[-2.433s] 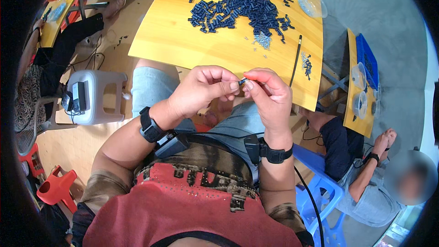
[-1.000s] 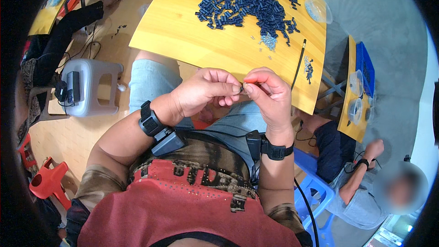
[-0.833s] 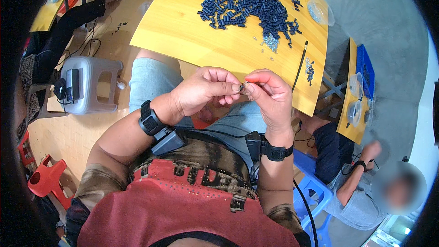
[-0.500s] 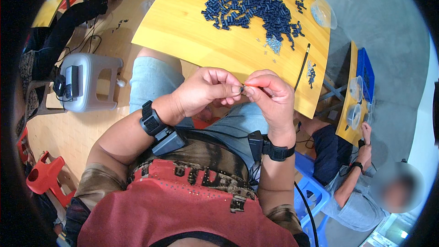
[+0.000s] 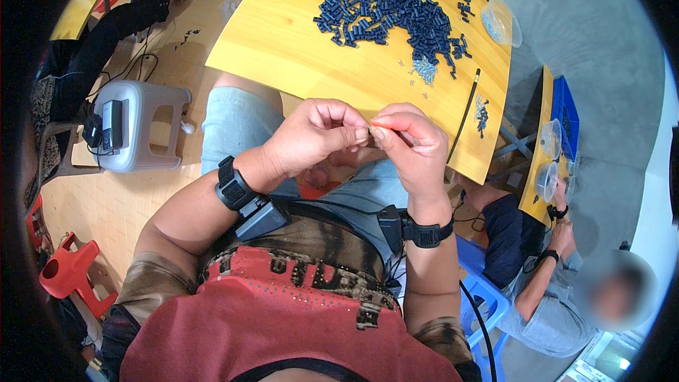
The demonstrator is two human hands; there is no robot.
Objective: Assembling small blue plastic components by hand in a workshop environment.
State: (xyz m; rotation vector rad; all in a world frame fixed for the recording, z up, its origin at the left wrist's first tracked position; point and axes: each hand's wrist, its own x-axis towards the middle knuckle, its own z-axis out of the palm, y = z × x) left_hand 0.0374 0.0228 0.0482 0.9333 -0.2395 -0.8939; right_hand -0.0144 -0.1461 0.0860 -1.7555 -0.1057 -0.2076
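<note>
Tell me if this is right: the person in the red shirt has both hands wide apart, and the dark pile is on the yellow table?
Not the hands: the left hand and right hand are close together, in the head view. The dark pile is on the yellow table.

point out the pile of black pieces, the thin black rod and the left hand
Pile of black pieces (image 5: 419, 20): head view, middle of the heap.
Thin black rod (image 5: 465, 114): head view, mid-length.
Left hand (image 5: 315, 130): head view, middle of the hand.
</note>
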